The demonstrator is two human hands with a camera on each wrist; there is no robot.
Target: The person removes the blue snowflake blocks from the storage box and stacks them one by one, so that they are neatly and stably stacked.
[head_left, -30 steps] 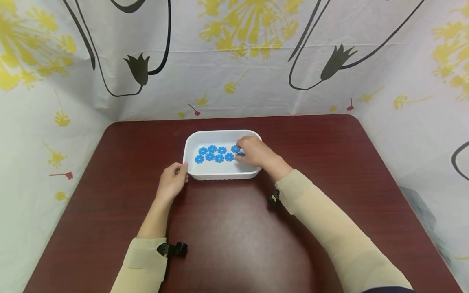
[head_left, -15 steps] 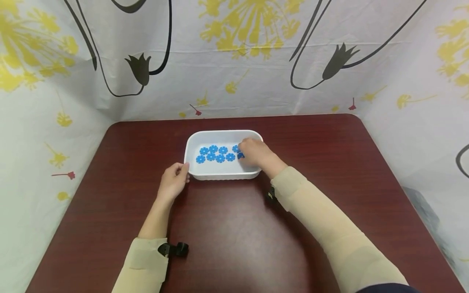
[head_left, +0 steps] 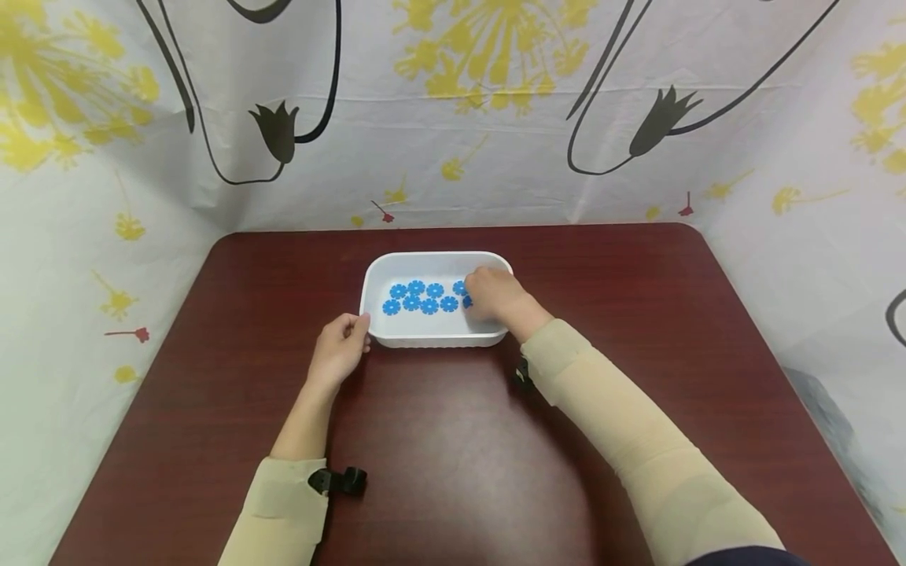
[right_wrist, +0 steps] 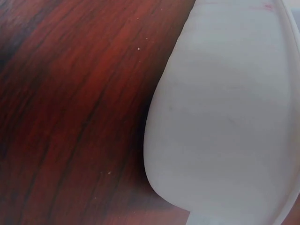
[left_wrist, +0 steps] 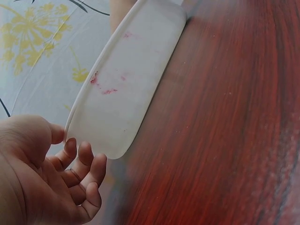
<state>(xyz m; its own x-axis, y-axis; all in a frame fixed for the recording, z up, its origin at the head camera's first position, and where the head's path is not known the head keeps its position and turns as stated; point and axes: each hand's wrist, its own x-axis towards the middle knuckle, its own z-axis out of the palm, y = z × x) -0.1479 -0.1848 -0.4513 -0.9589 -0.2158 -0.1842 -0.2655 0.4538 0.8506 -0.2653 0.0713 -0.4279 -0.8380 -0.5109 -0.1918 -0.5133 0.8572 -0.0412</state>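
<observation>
A white plastic tray (head_left: pixel 437 341) stands on the table with several flat blue flower-shaped pieces (head_left: pixel 429 306) on its floor in two rough rows. At its near left corner my left hand (head_left: pixel 336 351) pinches the rim between thumb and index finger, the other fingers loosely curled below, as the left wrist view shows. My right hand (head_left: pixel 495 297) reaches over the right wall into the tray. Its fingers are drawn together on a blue flower-shaped piece (head_left: pixel 468 301) at the right end of the front row, and its fingertips are partly hidden behind the hand.
The tray rests on a dark reddish-brown wooden table (head_left: pixel 439 440). Behind and beside it hangs a pale cloth (head_left: pixel 495 181) printed with yellow flowers and dark stems. The right wrist view shows the tray's outer wall (right_wrist: pixel 220 112), but no hand.
My right thumb and fingers have come together at the right-end piece, where they were spread before. My left hand keeps its hold on the rim.
</observation>
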